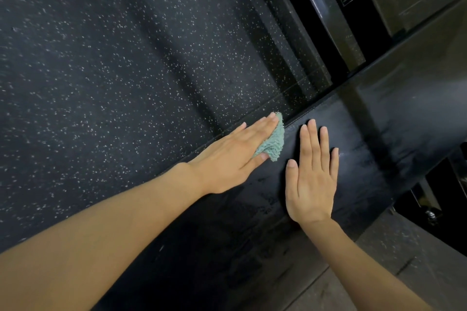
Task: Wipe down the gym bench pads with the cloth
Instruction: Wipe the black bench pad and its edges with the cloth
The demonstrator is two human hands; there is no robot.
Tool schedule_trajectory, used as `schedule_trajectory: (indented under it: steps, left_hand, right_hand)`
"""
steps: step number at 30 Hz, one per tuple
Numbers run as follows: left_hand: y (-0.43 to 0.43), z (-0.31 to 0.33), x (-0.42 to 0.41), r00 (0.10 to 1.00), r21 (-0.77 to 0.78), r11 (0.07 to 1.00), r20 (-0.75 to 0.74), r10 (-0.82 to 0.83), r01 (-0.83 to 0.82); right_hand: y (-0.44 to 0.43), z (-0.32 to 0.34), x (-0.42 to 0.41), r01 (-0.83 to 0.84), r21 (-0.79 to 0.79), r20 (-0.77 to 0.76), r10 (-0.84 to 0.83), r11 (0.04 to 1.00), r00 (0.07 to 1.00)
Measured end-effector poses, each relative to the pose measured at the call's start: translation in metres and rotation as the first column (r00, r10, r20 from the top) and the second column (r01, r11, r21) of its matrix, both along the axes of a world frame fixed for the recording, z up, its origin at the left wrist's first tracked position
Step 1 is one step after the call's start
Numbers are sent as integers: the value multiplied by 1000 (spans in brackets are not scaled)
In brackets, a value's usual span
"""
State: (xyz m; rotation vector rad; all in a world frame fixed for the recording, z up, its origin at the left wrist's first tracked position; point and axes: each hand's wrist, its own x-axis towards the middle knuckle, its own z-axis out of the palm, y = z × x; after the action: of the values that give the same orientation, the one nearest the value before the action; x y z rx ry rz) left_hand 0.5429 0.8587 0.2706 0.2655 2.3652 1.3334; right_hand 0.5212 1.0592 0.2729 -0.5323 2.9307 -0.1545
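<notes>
A long black bench pad runs diagonally from the lower left to the upper right. My left hand lies flat on its upper edge and presses a crumpled green cloth against the pad, with the cloth mostly under the fingers and its right part showing. Just to the right, my right hand rests flat on the pad with fingers spread, holding nothing. Faint smear marks show on the pad around the hands.
Dark speckled rubber floor fills the left and top. A black machine frame with a "Hammer Strength" label stands at the upper right. Metal bench hardware shows below the pad at right, above grey flooring.
</notes>
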Motion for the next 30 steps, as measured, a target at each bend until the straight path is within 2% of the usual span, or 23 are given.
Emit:
schedule_trajectory:
  steps: [15,30]
  left_hand:
    - [-36,14,77,989,-98,995,145,13,1]
    - [0,5,15,989,-46,994,102,108,-104]
  right_hand:
    - [-1,1,1,-4,-3,7,4,1000,1000]
    - [0,0,1,-33,-13,-22,33,999,999]
